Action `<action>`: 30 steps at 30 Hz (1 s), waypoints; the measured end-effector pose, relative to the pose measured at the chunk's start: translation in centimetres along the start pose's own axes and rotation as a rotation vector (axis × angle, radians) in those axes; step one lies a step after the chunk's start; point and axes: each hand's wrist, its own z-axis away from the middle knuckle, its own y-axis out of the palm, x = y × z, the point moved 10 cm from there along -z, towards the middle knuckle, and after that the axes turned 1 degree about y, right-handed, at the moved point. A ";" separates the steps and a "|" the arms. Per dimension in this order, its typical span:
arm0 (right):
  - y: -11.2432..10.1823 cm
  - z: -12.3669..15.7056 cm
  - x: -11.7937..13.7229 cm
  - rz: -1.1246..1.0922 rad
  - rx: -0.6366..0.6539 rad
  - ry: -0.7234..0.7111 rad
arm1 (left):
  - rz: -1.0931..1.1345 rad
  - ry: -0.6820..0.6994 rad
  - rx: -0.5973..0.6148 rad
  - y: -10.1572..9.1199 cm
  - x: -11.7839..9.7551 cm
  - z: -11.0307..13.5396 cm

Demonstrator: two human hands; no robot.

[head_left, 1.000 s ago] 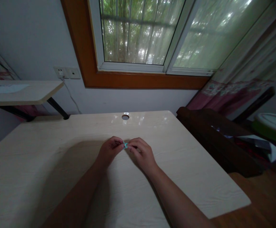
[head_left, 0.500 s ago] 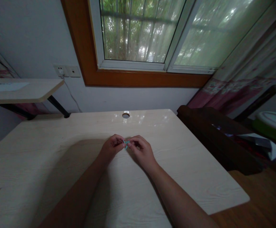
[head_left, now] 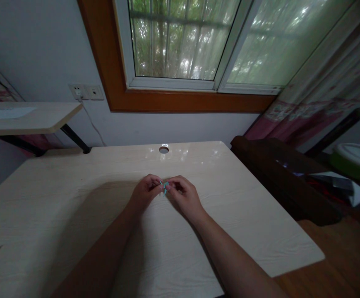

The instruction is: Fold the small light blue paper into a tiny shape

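Over the middle of a pale wooden desk [head_left: 58,215], both my hands meet fingertip to fingertip. Between them is a tiny teal piece [head_left: 164,187], thin and folded, too small to name. My left hand [head_left: 144,193] pinches its left side with curled fingers. My right hand [head_left: 184,197] pinches its right side, fingers bent inward. Both forearms reach in from the bottom edge, and the hands hover just above the desk top.
A round cable hole [head_left: 163,149] lies near the desk's far edge. A second desk [head_left: 27,118] stands higher at the left, below a wall socket [head_left: 86,92]. Dark wooden furniture [head_left: 279,178] and a green-rimmed tub [head_left: 355,159] are at the right. A window [head_left: 198,41] is ahead.
The hands stay together on the teal piece, with only small finger shifts; a thin teal end now hangs a little lower between the fingertips. The view has tilted slightly.
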 end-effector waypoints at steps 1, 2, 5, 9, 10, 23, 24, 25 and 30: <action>0.0 0.0 -0.1 -0.001 0.002 0.003 | 0.002 0.000 0.004 0.0 0.0 0.0; 0.1 0.0 -0.3 -0.001 0.004 0.005 | 0.002 -0.001 0.008 0.1 0.1 0.0; 0.1 0.0 -0.5 0.000 0.009 0.011 | -0.036 0.010 0.006 0.0 0.1 0.0; 0.0 -0.1 -0.8 0.006 -0.021 0.024 | -0.080 0.041 -0.031 -0.4 -0.1 0.0; 0.0 -0.1 -1.0 -0.002 -0.033 0.034 | -0.082 0.040 -0.036 -0.4 -0.1 0.0; -0.2 -0.3 -0.1 -0.001 0.001 0.017 | -0.146 0.052 -0.023 -0.4 -0.3 0.1; -0.1 -0.3 -0.1 -0.008 0.007 0.034 | -0.147 0.059 -0.027 -0.4 -0.4 0.2; -0.1 -0.4 -0.2 -0.013 0.011 0.048 | -0.145 0.066 -0.033 -0.4 -0.4 0.2; 0.0 -0.4 -0.7 -0.017 0.008 0.061 | -0.144 0.063 -0.040 -0.6 -0.1 0.2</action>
